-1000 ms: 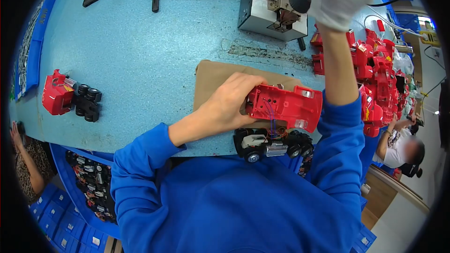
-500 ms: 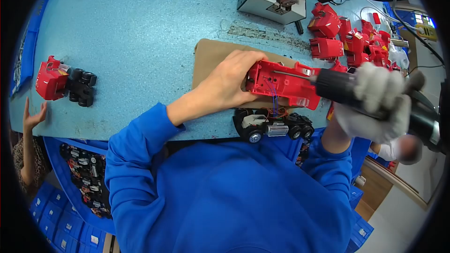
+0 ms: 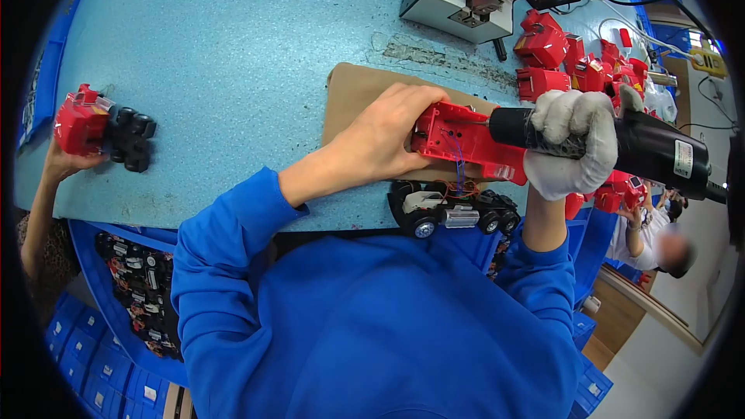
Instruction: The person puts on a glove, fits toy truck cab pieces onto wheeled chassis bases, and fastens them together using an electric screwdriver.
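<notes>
My bare left hand (image 3: 388, 130) grips the left end of a red toy truck body (image 3: 473, 147), whose hollow underside faces up. In my gloved right hand (image 3: 573, 143) is a black electric screwdriver (image 3: 660, 151), its bit reaching into the red body. Thin wires run from the body down to a black wheeled chassis (image 3: 459, 217) at the table's near edge. Under the body lies a brown cloth pad (image 3: 353, 89).
A metal-fronted machine (image 3: 466, 0) stands at the back, with red truck bodies (image 3: 543, 39) to its right. At far left another person's hand (image 3: 70, 161) holds a red truck (image 3: 81, 124). A blue bin of chassis (image 3: 143, 287) sits below the table.
The screwdriver, held high at the back a second ago, has come down to the red body and moved slightly left. The other person's hand has reached the left truck.
</notes>
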Available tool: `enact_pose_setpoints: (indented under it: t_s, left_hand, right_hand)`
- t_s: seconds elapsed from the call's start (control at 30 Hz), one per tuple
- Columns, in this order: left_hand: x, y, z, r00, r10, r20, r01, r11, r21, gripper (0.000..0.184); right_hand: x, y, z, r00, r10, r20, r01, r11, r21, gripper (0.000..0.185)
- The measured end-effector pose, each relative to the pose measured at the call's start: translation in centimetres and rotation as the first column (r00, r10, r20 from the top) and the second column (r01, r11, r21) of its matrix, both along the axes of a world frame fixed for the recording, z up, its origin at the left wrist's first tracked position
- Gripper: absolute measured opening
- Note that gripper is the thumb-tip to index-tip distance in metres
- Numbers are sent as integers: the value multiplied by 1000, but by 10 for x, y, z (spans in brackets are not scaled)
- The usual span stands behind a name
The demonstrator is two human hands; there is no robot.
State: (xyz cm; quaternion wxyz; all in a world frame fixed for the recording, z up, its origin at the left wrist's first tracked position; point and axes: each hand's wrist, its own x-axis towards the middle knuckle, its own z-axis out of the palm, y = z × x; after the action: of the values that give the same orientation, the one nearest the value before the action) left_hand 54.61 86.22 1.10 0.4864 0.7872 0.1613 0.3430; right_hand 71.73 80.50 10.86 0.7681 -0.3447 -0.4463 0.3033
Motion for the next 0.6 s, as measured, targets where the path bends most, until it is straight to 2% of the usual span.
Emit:
enact_pose_setpoints:
  t_s: [0.1, 0.2, 0.33, 0.5, 0.6]
  left_hand:
    - [0, 0, 0, 1000, -2, -2, 2, 1000, -4, 58]
    - [0, 0, -1, 1000, 3, -4, -3, 1000, -6, 58]
    - [0, 0, 0, 1000, 22, -8, -22, 1000, 7, 58]
    - [1, 0, -3, 1000, 3, -1, -3, 1000, 0, 60]
    - [0, 0, -4, 1000, 29, 7, -29, 1000, 4, 61]
  right_hand:
    - [-7, 5, 2, 1000, -10, 27, 9, 999, 47, 39]
    - [-11, 10, 7, 998, -4, 66, 5, 1000, -8, 38]
    - [-26, 16, 12, 946, 99, 308, -76, 993, -85, 21]
    - [-32, 19, 8, 955, 92, 282, -64, 992, -106, 21]
    - [-37, 17, 6, 969, 5, 246, 24, 993, -113, 33]
